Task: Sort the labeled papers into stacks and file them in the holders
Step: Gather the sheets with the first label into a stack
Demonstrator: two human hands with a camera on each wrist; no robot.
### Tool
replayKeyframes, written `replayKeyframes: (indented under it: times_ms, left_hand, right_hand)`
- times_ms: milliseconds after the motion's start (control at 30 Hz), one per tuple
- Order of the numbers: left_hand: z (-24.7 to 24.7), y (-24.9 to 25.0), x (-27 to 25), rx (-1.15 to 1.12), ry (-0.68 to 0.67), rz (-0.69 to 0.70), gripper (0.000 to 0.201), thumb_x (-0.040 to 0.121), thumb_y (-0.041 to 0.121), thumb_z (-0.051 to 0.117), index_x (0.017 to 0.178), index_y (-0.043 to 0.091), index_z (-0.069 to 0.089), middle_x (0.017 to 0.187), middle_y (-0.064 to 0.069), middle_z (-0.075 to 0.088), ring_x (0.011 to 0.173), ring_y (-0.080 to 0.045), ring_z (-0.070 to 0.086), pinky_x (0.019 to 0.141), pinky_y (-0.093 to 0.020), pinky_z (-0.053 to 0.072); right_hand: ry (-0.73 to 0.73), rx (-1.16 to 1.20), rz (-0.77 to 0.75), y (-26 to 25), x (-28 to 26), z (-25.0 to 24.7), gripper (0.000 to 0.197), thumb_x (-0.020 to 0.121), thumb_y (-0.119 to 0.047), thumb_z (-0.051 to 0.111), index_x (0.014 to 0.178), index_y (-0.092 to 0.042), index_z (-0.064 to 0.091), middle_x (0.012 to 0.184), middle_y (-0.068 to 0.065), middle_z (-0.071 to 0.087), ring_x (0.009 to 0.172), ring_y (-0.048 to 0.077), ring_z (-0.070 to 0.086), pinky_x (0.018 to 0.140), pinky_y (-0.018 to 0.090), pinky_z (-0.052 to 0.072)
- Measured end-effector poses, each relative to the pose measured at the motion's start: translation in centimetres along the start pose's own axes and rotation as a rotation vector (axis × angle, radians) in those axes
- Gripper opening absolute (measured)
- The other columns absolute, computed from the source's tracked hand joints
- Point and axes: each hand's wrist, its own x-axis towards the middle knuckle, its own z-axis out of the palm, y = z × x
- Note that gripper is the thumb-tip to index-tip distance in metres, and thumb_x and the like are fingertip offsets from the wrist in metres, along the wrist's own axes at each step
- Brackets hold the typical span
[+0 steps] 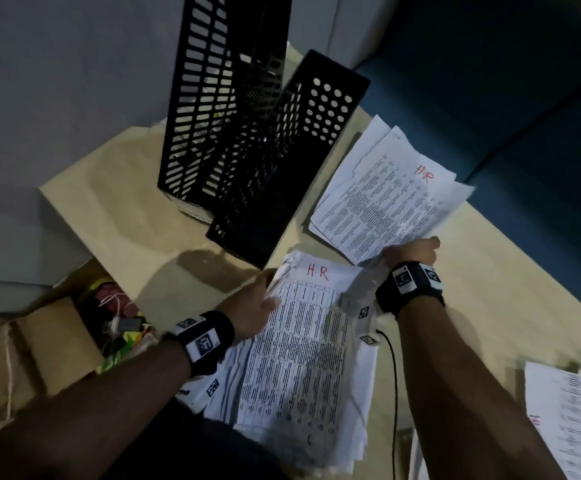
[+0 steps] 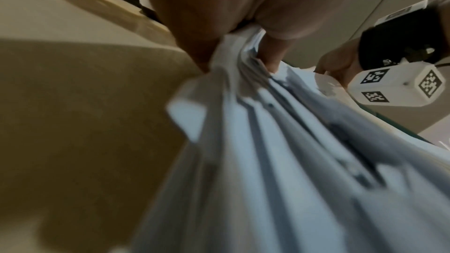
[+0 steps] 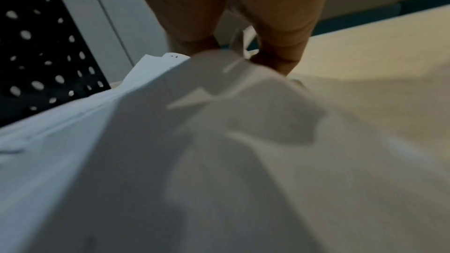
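Note:
A thick stack of printed papers [image 1: 302, 344] with a red "H.R" label on top lies on the tan table [image 1: 109, 202] in front of me. My left hand [image 1: 257, 299] grips that stack at its upper left edge, the sheets [image 2: 243, 141] bunched between thumb and fingers [image 2: 275, 55]. A second bundle of papers [image 1: 389, 188], also marked "H.R", is spread to the right of two black perforated file holders [image 1: 247, 133]. My right hand [image 1: 410, 252] pinches this bundle [image 3: 219, 122] at its near corner. The holders' insides are dark.
Another pile of labelled papers [image 1: 573, 417] lies at the table's right front edge. A black cable [image 1: 393, 375] runs down beside the near stack. Left of the table, below it, sit a cardboard box [image 1: 39, 351] and a bag of clutter [image 1: 119, 323]. Beyond the table is a dark blue surface [image 1: 507, 81].

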Motion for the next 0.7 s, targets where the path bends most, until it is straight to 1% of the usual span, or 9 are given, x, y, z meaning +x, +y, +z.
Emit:
replayKeyframes:
  times_ms: [33, 133, 233, 267, 400, 433, 533, 600, 700]
  left_hand:
    - [-0.1, 0.1, 0.1, -0.003, -0.010, 0.001, 0.050, 0.099, 0.033, 0.044, 0.140, 0.046, 0.018, 0.145, 0.000, 0.047, 0.125, -0.026, 0.050, 0.104, -0.044, 0.041]
    - [-0.3, -0.2, 0.2, -0.007, -0.003, 0.008, 0.046, 0.097, 0.034, 0.048, 0.139, 0.039, 0.030, 0.139, 0.004, 0.054, 0.123, -0.020, 0.054, 0.104, -0.044, 0.043]
    - [-0.4, 0.0, 0.2, -0.095, 0.043, -0.030, 0.032, 0.091, 0.037, 0.058, 0.122, 0.032, 0.055, 0.119, 0.010, 0.067, 0.107, -0.011, 0.063, 0.098, -0.042, 0.049]
    - [-0.3, 0.1, 0.2, -0.131, 0.059, -0.031, 0.031, 0.087, 0.040, 0.063, 0.117, 0.032, 0.059, 0.112, 0.013, 0.070, 0.102, -0.008, 0.065, 0.095, -0.042, 0.052]
    - [0.5, 0.8, -0.3, -0.196, 0.126, -0.024, 0.037, 0.081, 0.037, 0.073, 0.115, 0.031, 0.061, 0.105, 0.013, 0.072, 0.097, -0.008, 0.067, 0.089, -0.038, 0.054]
    - [0.6, 1.1, -0.4, -0.201, 0.148, -0.035, 0.037, 0.082, 0.034, 0.073, 0.116, 0.028, 0.061, 0.107, 0.012, 0.071, 0.098, -0.010, 0.067, 0.089, -0.036, 0.053]
    - [0.7, 1.7, -0.6, -0.221, 0.171, -0.079, 0.036, 0.085, 0.035, 0.070, 0.118, 0.030, 0.060, 0.109, 0.011, 0.069, 0.098, -0.013, 0.066, 0.087, -0.032, 0.052]
    - [0.7, 2.1, -0.6, -0.231, 0.164, -0.086, 0.035, 0.083, 0.042, 0.069, 0.117, 0.037, 0.060, 0.110, 0.015, 0.069, 0.098, -0.013, 0.066, 0.090, -0.036, 0.053]
    - [1.1, 2.7, -0.2, -0.186, 0.151, -0.038, 0.042, 0.080, 0.049, 0.066, 0.120, 0.038, 0.058, 0.118, 0.013, 0.067, 0.107, -0.016, 0.064, 0.096, -0.042, 0.051]
  right_hand:
    - [-0.007, -0.019, -0.024, 0.1, 0.3, -0.1, 0.069, 0.084, -0.008, 0.068, 0.141, -0.002, 0.029, 0.138, 0.021, 0.043, 0.121, 0.038, 0.049, 0.082, 0.038, 0.047]
    - [0.023, -0.097, -0.115, 0.9, 0.2, -0.7, 0.038, 0.088, -0.015, 0.060, 0.123, 0.000, 0.052, 0.126, 0.020, 0.057, 0.113, 0.038, 0.056, 0.091, 0.038, 0.049]
    - [0.095, 0.094, -0.161, 1.9, -0.3, -2.4, 0.033, 0.089, -0.019, 0.059, 0.119, -0.004, 0.058, 0.111, 0.008, 0.062, 0.100, 0.032, 0.061, 0.081, 0.028, 0.048]
    - [0.132, 0.200, -0.171, 2.1, -0.5, -3.2, 0.031, 0.090, -0.017, 0.058, 0.118, -0.005, 0.057, 0.108, 0.012, 0.063, 0.094, 0.032, 0.061, 0.076, 0.029, 0.047]
    - [0.261, 0.459, -0.300, 4.1, -2.3, -7.6, 0.035, 0.085, -0.015, 0.066, 0.116, -0.002, 0.057, 0.104, 0.017, 0.066, 0.086, 0.028, 0.062, 0.076, 0.036, 0.053]
    - [0.263, 0.507, -0.327, 5.2, -3.1, -8.7, 0.037, 0.083, -0.017, 0.069, 0.115, -0.003, 0.059, 0.102, 0.017, 0.068, 0.083, 0.026, 0.063, 0.070, 0.035, 0.054]
    - [0.180, 0.479, -0.315, 10.3, -5.6, -10.5, 0.036, 0.081, -0.025, 0.072, 0.111, -0.008, 0.061, 0.078, 0.014, 0.065, 0.056, 0.023, 0.055, 0.038, 0.024, 0.044]
    - [0.112, 0.408, -0.320, 13.9, -7.3, -10.4, 0.033, 0.080, -0.030, 0.073, 0.105, -0.012, 0.063, 0.072, 0.012, 0.063, 0.053, 0.021, 0.050, 0.041, 0.024, 0.040]
    - [-0.047, 0.350, -0.270, 17.6, -9.4, -8.7, 0.034, 0.078, -0.028, 0.075, 0.106, -0.012, 0.063, 0.087, 0.005, 0.067, 0.069, 0.018, 0.058, 0.046, 0.017, 0.045]
